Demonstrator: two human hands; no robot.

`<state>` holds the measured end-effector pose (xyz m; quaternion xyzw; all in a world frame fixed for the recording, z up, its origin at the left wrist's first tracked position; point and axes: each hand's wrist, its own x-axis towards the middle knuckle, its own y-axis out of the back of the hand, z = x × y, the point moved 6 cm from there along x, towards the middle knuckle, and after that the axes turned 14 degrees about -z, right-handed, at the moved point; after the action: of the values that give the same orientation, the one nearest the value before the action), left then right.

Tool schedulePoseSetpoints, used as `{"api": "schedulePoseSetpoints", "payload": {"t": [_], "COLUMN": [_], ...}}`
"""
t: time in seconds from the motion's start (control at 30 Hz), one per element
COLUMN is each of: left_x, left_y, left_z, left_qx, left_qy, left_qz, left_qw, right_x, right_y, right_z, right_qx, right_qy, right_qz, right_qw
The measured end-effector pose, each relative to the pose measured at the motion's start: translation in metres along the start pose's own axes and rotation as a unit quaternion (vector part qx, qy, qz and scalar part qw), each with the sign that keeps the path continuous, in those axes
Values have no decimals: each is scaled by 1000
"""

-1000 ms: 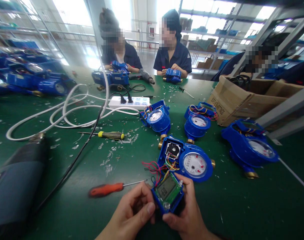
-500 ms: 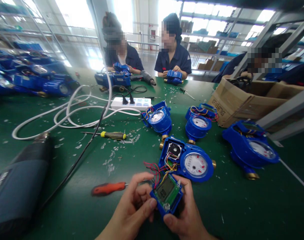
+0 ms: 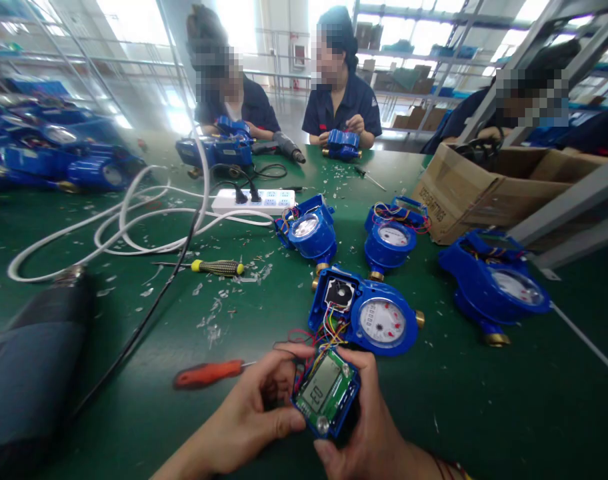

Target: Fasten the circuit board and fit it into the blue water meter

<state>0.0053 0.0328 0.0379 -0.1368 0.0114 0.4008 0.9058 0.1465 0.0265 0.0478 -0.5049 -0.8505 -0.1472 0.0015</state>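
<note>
Between my hands is a blue housing with a green circuit board and an LCD display, digits showing on its screen. My left hand pinches its left side, thumb at the lower left corner. Around the right side, my right hand is closed with the thumb at the bottom. Thin coloured wires run from the board to an open blue water meter just beyond, which lies on the table with its white dial facing up. An orange-handled screwdriver lies left of my left hand.
More blue water meters stand farther back and at the right. A heat gun, a yellow-and-black screwdriver and a white power strip with looped cable occupy the left. A cardboard box stands at the back right. Co-workers sit opposite, handling meters.
The display housing has turned slightly in my hands, its screen now facing me more and its digits clearer. The view has shifted a little. One co-worker opposite has raised a hand above a meter.
</note>
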Motion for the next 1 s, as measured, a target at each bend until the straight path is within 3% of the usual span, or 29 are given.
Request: {"api": "schedulePoseSetpoints", "payload": {"t": [0.23, 0.4, 0.5, 0.67, 0.73, 0.8, 0.9, 1.0], "left_x": [5, 10, 11, 4, -1, -4, -4, -1], "left_y": [-3, -6, -12, -2, 10, 22, 34, 37], "left_z": [-9, 2, 8, 8, 9, 12, 29, 57], "left_qx": [-61, -142, -174, -183, -150, -94, 26, 218], "left_qy": [-2, -41, -54, -63, -49, -25, -12, -25], "left_qz": [-22, -31, -28, 100, 162, 209, 235, 263], "left_qw": [998, 988, 983, 976, 974, 973, 972, 940], "right_x": [-7, -10, -9, -8, -9, -11, -5, 16], "right_y": [-1, 4, 4, 17, 32, 56, 93, 117], "right_z": [8, 9, 8, -16, -30, -44, -55, -43], "right_qx": [-103, -145, -179, -296, -346, -391, -439, -411], "right_qy": [4, 7, -3, 86, 127, 144, 109, 19], "right_qz": [50, 115, 79, 18, 31, 99, 181, 144], "right_qw": [993, 983, 981, 951, 929, 904, 873, 900]}}
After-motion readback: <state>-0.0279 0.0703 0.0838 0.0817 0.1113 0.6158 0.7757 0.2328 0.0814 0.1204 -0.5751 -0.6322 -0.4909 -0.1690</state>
